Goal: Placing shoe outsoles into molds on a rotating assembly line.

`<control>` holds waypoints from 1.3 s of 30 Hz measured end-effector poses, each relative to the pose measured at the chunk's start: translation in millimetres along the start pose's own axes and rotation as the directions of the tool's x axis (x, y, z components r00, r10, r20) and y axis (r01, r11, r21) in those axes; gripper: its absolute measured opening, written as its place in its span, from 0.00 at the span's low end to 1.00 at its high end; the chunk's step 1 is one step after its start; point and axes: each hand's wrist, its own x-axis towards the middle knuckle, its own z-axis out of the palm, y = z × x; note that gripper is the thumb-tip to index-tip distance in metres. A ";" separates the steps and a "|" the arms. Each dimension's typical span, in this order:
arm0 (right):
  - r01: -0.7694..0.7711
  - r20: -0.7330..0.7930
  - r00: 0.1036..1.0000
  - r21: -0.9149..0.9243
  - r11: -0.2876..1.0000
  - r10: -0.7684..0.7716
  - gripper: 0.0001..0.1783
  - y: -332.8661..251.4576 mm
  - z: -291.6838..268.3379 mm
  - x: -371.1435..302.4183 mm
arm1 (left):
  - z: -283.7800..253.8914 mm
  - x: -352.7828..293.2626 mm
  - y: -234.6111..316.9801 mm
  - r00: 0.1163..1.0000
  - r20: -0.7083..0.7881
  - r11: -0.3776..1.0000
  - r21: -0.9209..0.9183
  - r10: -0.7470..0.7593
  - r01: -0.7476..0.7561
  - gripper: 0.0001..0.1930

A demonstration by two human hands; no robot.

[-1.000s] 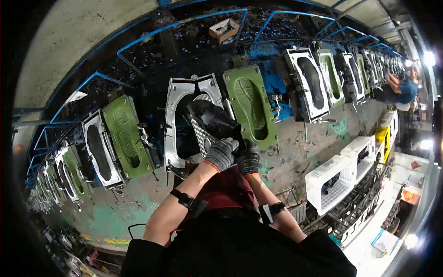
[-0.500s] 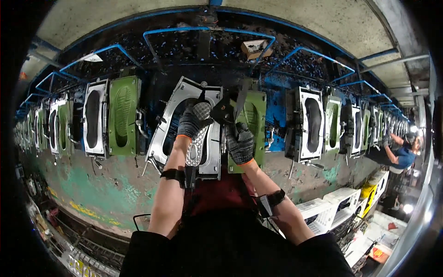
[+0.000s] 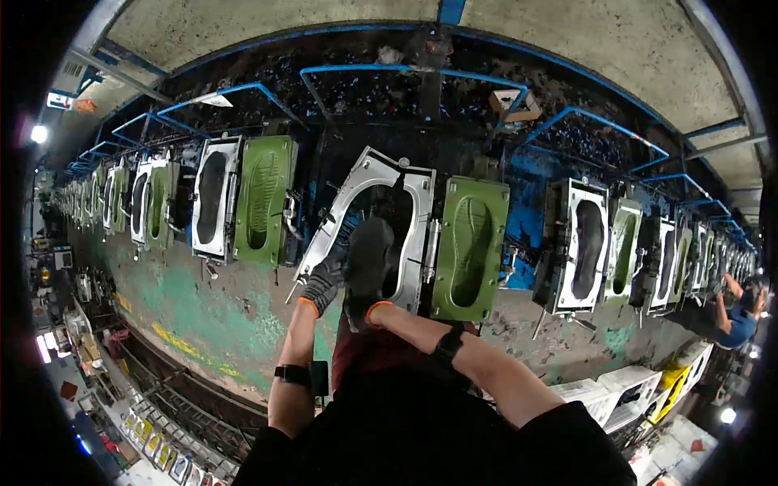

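Observation:
A black shoe, sole-shaped from above (image 3: 370,251), stands out over the silver mould frame (image 3: 423,231) in front of me. My right hand (image 3: 358,309), in a dark glove with an orange cuff, grips its near end; most of its fingers are hidden. Beside the shoe's left edge is my left hand (image 3: 322,287) in a grey glove, fingers partly spread, near the frame's lower left side. Whether they touch the shoe is hard to see. The frame has a sole-shaped opening, partly covered by the shoe. Hinged at its right is a green mould half (image 3: 470,251) with a ribbed sole hollow.
Similar silver and green moulds run in a row both ways, such as a green one (image 3: 265,198) at left and a silver one (image 3: 579,243) at right. Blue rails (image 3: 413,68) stand behind. A carton (image 3: 515,105) sits beyond them. A co-worker (image 3: 737,312) is at far right.
The black piece, earlier held up between both hands, is now a shoe low over the frame. The silver textured sole shape is out of sight. Both hands came nearer; the right crossed leftward.

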 end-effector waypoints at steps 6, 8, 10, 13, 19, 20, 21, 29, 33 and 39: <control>-0.041 -0.060 0.970 0.914 0.405 0.234 0.26 84.7 -60.8 22.6 | 35.7 54.9 16.4 0.823 -0.435 0.687 -0.722 -0.364 -0.078 0.20; 0.013 -0.085 0.951 0.972 0.235 0.297 0.24 92.5 -28.5 27.6 | 47.8 77.4 2.7 0.873 -0.365 0.681 -0.730 -0.324 -0.052 0.18; -0.135 -0.037 0.914 0.911 0.390 0.403 0.19 90.3 -77.5 32.9 | 42.3 80.2 -6.7 0.860 -0.384 0.635 -0.767 -0.337 -0.094 0.18; -0.155 -0.132 0.891 0.811 0.564 0.435 0.15 104.9 -91.7 38.1 | 38.1 102.9 0.5 0.850 -0.484 0.736 -0.650 -0.209 -0.189 0.16; -0.157 -0.072 0.932 0.804 0.574 0.356 0.15 122.9 -34.6 0.6 | 46.0 152.6 42.3 0.855 -0.423 0.596 -0.783 -0.299 -0.179 0.18; -0.163 -0.099 0.938 0.722 0.673 0.333 0.14 118.3 -29.7 -7.9 | 50.1 145.7 42.0 0.850 -0.396 0.620 -0.777 -0.347 -0.109 0.21; -0.257 0.015 0.932 0.733 0.630 0.362 0.16 119.6 -45.7 -20.8 | 45.0 126.3 62.0 0.867 -0.264 0.645 -0.759 -0.423 0.084 0.24; -0.129 -0.037 0.928 0.902 0.412 0.370 0.22 155.8 -46.9 10.9 | 29.5 170.1 33.1 0.995 -0.092 0.466 -0.883 -0.040 -0.063 0.22; -0.325 0.267 0.945 0.838 0.439 0.190 0.23 146.6 -83.2 3.1 | 51.7 149.4 14.4 0.870 -0.469 0.724 -0.652 -0.151 -0.226 0.20; 0.531 -0.844 0.536 0.345 0.774 0.008 0.20 159.6 -136.1 81.7 | 62.5 65.3 102.6 0.894 -0.390 0.971 0.002 -0.221 0.241 0.18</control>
